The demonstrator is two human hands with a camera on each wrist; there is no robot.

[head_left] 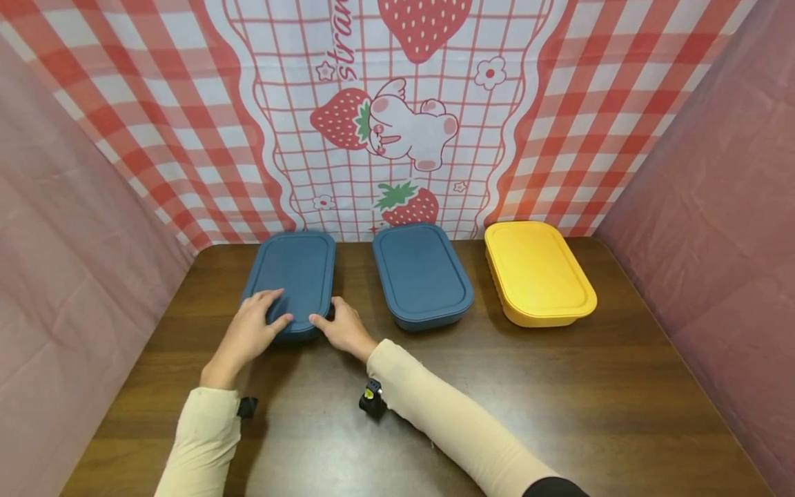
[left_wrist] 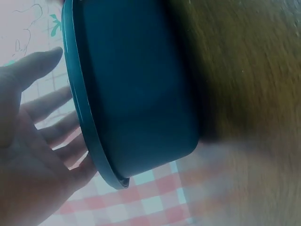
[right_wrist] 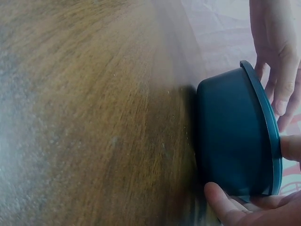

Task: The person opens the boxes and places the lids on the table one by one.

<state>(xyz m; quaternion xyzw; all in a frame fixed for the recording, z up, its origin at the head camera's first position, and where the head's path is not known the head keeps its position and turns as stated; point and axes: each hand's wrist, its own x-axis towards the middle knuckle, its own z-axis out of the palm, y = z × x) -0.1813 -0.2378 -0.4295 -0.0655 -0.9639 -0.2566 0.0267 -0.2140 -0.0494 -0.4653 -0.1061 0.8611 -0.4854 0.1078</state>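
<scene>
At the left of the table stands a blue lidded food container (head_left: 298,266), its long side running away from me. My left hand (head_left: 248,328) lies over its near left corner. In the left wrist view the fingers (left_wrist: 51,106) reach loosely across the lid side, with the thumb apart from them. My right hand (head_left: 346,330) grips the near right corner. The right wrist view has its thumb (right_wrist: 290,147) at the lid's rim and a fingertip (right_wrist: 214,192) low on the container wall (right_wrist: 233,136). The lid is on, hiding what is inside.
A second blue lidded container (head_left: 424,273) stands in the middle, and a yellow lidded container (head_left: 539,270) is to its right. All line the back of the brown wooden table (head_left: 497,414). A strawberry-print curtain (head_left: 410,124) hangs behind, with pink cloth (head_left: 702,172) at both sides.
</scene>
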